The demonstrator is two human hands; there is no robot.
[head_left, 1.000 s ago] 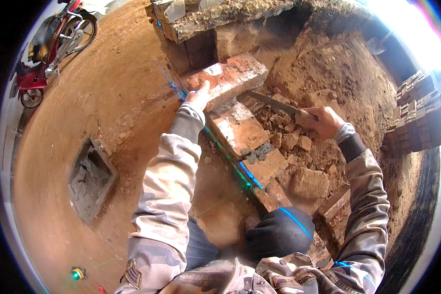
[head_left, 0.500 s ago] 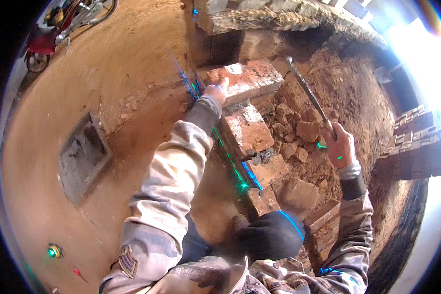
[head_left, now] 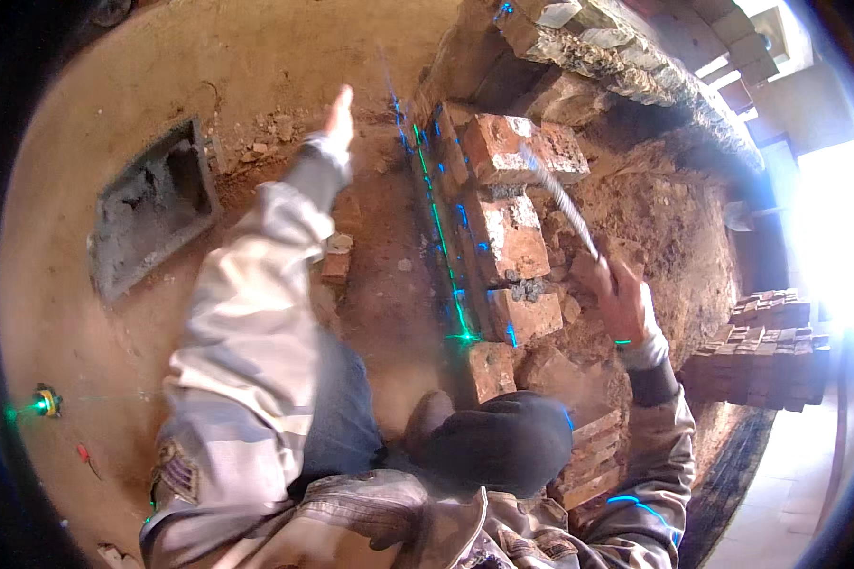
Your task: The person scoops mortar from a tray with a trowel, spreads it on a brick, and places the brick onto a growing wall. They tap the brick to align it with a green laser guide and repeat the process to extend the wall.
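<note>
My left hand is lifted left of the brick row, fingers stretched out and holding nothing; motion smears it. My right hand is closed round the handle of a long, thin, grey metal tool. The tool's blurred far end reaches the top red brick; whether they touch I cannot tell. Nearer me in the same row lie another brick, one with grey mortar at its end, and one close to my knee. A green laser line runs along the row's left side.
A grey mortar trough stands at left, with a glowing laser device nearer me. A loose brick piece lies under my left forearm. Brick stacks stand at right, and a rough masonry ledge crosses the far side.
My left hand has let go of the top brick and swung left. My right hand has brought the tool left toward that brick. The whole view has shifted too.
</note>
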